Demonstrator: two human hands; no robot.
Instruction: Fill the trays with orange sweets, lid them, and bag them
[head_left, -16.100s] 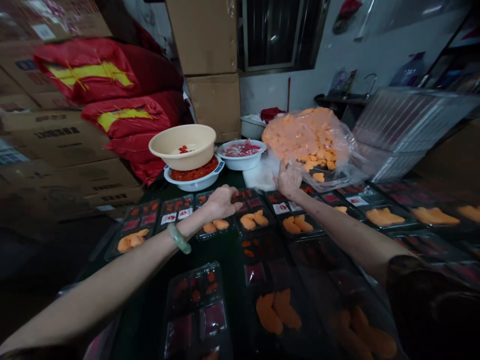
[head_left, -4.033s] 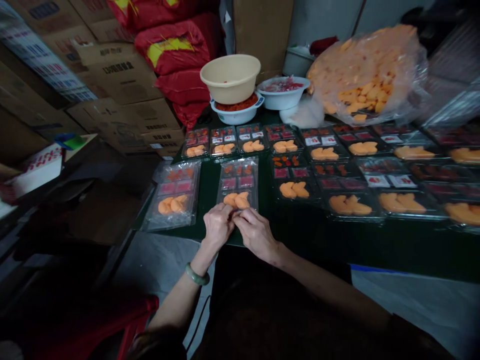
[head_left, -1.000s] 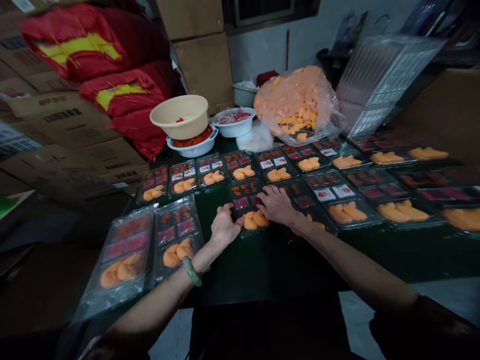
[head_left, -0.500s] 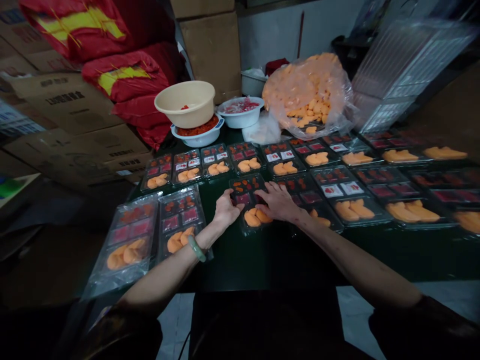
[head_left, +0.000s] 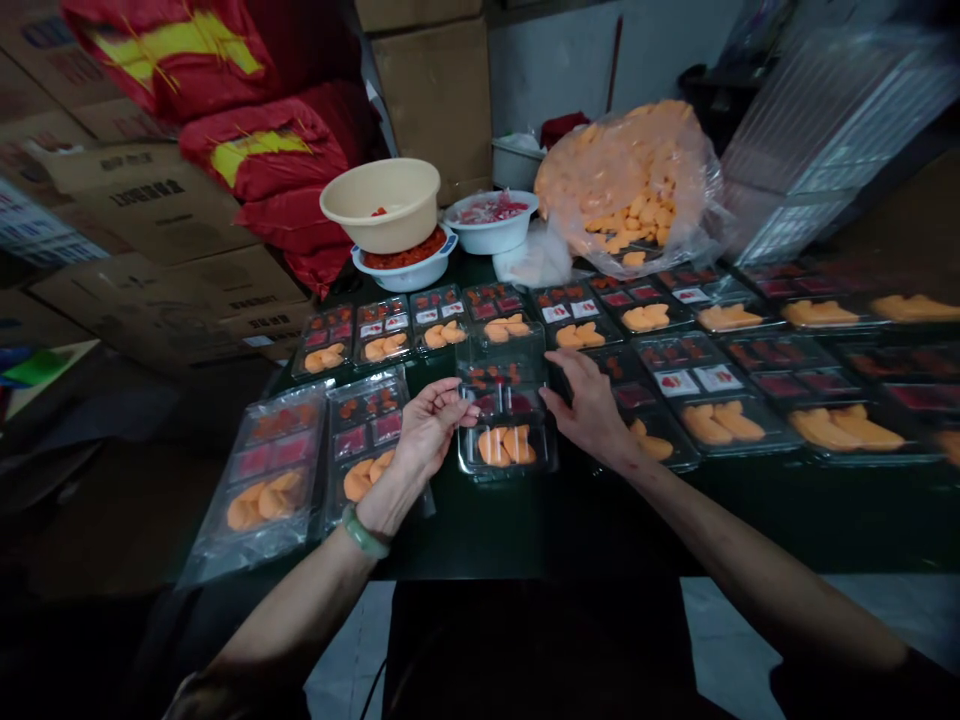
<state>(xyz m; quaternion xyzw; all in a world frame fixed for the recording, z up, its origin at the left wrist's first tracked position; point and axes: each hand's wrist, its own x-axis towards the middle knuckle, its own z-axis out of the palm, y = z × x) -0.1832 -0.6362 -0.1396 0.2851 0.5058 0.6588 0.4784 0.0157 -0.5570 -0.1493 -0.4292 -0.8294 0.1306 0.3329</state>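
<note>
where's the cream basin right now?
Head view, upper left of centre: the cream basin sits on top of the pale basin of red pieces, between the red sacks and the pale bowl.

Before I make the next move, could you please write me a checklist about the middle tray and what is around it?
1. Left hand at the left edge of the middle tray: ok; firmness of its hold, cannot tell.
2. Right hand gripping the tray: not ok; it is open beside the right edge.
3. Orange pieces inside their compartment: ok, they lie in the part nearest you.
4. Clear plastic cover seated evenly: cannot tell, glare and dim light hide its edges.
5. Tray to the right in full view: not ok, your right hand and forearm cover part.
6. Beige basin resting on the lower basin: ok.
</note>
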